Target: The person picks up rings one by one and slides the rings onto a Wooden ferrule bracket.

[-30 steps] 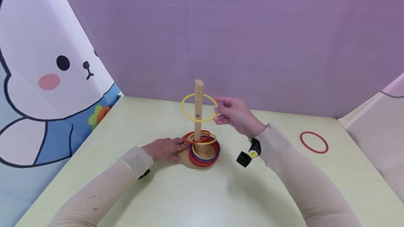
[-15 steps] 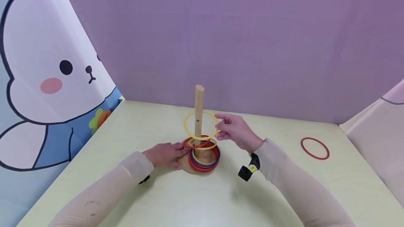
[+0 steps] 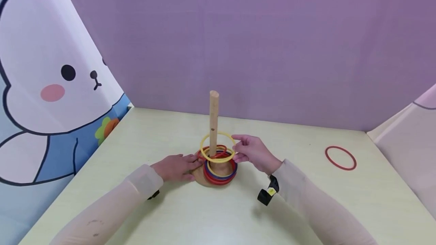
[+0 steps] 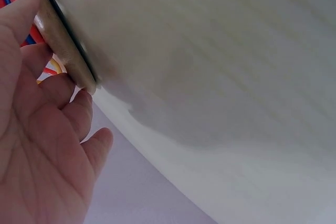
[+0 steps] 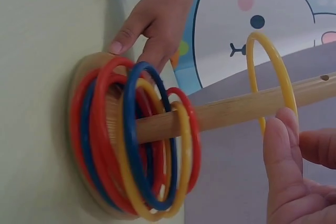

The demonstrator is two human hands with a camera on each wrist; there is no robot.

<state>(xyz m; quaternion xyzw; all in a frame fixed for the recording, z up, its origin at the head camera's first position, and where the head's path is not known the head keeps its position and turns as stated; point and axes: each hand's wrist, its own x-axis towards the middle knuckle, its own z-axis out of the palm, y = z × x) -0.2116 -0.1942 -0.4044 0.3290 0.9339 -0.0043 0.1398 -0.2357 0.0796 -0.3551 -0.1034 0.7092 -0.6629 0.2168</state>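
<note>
A wooden peg [image 3: 213,120] stands upright on a round wooden base [image 3: 200,177]. My right hand [image 3: 253,153] pinches a yellow ring [image 5: 281,69] between thumb and fingertips. That ring encircles the peg, low over the stack in the head view and apart from it in the right wrist view. Several red, blue and yellow rings lie around the peg's foot, some tilted; a red ring [image 5: 193,129] leans near the top. My left hand [image 3: 175,167] rests at the base's left side, its fingers extended onto the edge. In the left wrist view its fingertips touch the base's rim.
One loose red ring [image 3: 347,169] lies on the pale table [image 3: 289,135] at the right. A purple cloth [image 3: 272,48] hangs behind the table's back edge. On the left is a cloth with a printed cartoon animal [image 3: 52,93]. A small black camera [image 3: 264,196] sits on the right wrist.
My right hand has lowered the yellow ring along the peg, from near its upper part down to just over the stack. The left hand has stayed at the base.
</note>
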